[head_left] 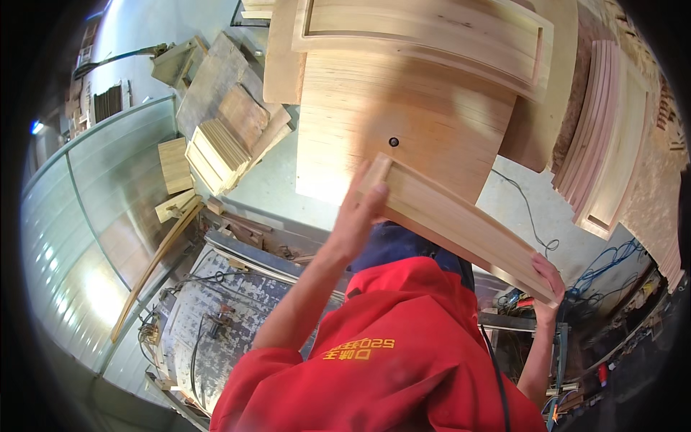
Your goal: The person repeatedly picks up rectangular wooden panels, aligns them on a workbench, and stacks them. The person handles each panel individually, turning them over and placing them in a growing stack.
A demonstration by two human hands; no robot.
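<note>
A person in a red shirt (pixel 389 360) carries a curved wooden panel (pixel 461 227) at head height, the left hand (pixel 360 212) clasped around its upper end and the right hand (pixel 548 277) gripping its lower end, one hand at each end apparently to steady the long piece. It hangs just below a plywood board (pixel 403 122) bearing a framed curved panel (pixel 425 36), with similar curved pieces stacked (pixel 604 137) at right.

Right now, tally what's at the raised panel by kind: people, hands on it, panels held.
Person in red top: 1
Hands on the panel: 2, hand at its upper end and hand at its lower end
Wooden panel held up: 1
Total: 4
</note>
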